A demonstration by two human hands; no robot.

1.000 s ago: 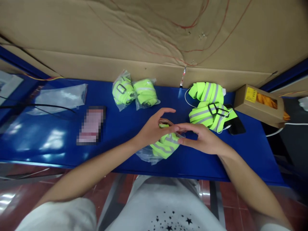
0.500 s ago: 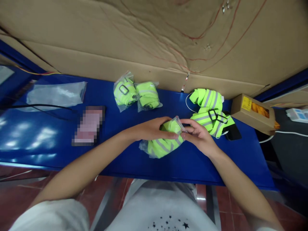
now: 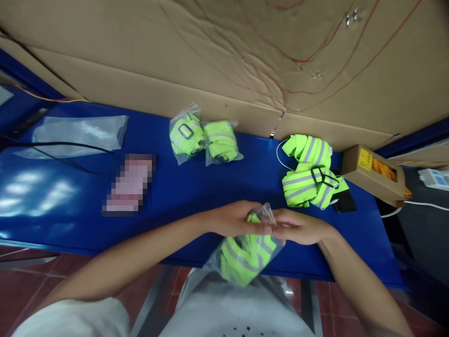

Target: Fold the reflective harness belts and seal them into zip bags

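A clear zip bag (image 3: 245, 260) with a rolled neon-yellow reflective strap inside is held between both my hands at the table's front edge. My left hand (image 3: 235, 219) grips the bag near its top edge, thumb across the front. From the other side my right hand (image 3: 298, 226) pinches the same top edge, its thumb meeting the left one. Farther back lie two more bagged straps, one with a black buckle showing (image 3: 187, 133) and one beside it (image 3: 221, 142). Unbagged reflective straps (image 3: 307, 185) with black buckles are piled to the right.
A flat clear plastic bag (image 3: 80, 135) and a blurred-out phone-like item (image 3: 129, 185) lie on the left of the blue table (image 3: 175, 196), with black cables nearby. At right are a cardboard box (image 3: 373, 175) with orange contents, a dark phone (image 3: 345, 201) and white cables. Cardboard panelling (image 3: 140, 70) rises behind.
Both hands have drawn the bagged strap toward my body, from over the table to its front edge. The right hand has turned flatter over the bag's top. The view has shifted slightly.
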